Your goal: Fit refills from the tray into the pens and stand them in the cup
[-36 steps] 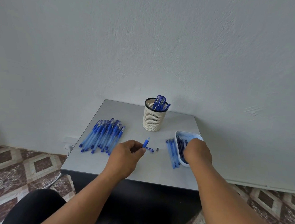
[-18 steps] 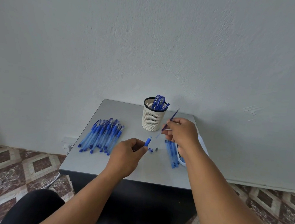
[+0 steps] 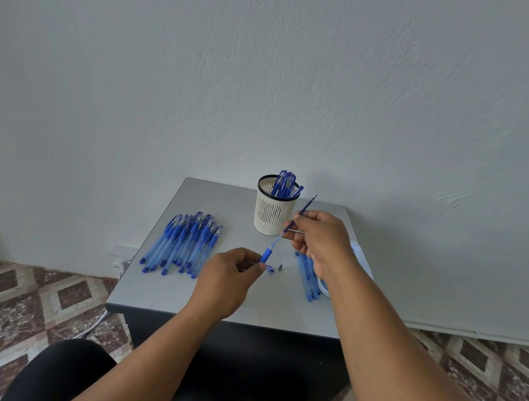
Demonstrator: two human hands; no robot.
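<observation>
Centrally, over the grey square tabletop (image 3: 186, 292), both bare hands meet above the work. Left hand (image 3: 230, 281) pinches a translucent blue pen barrel with a dark blue grip (image 3: 266, 255) between thumb and curled fingers, open end tilted up and away. Right hand (image 3: 319, 236) pinches a thin blue refill (image 3: 304, 209) between thumb and fingertips; its lower end meets the barrel mouth, its upper end points toward the wall, both on one slanted line. Cream slotted plastic cup with a black rim (image 3: 273, 217) stands at the back of the table, just behind the hands, several blue capped pens (image 3: 285, 184) upright in it. Loose row of blue pens (image 3: 183, 244) lies on the left side of the table. Small blue cap (image 3: 269, 268) and dark pointed tip piece (image 3: 281, 268) lie on the table just beside the left hand. White tray (image 3: 361, 261) sits on the right, mostly hidden by the right forearm; a few pale blue barrels (image 3: 307, 279) lie beside it. Patterned tile floor (image 3: 27, 302) below.
</observation>
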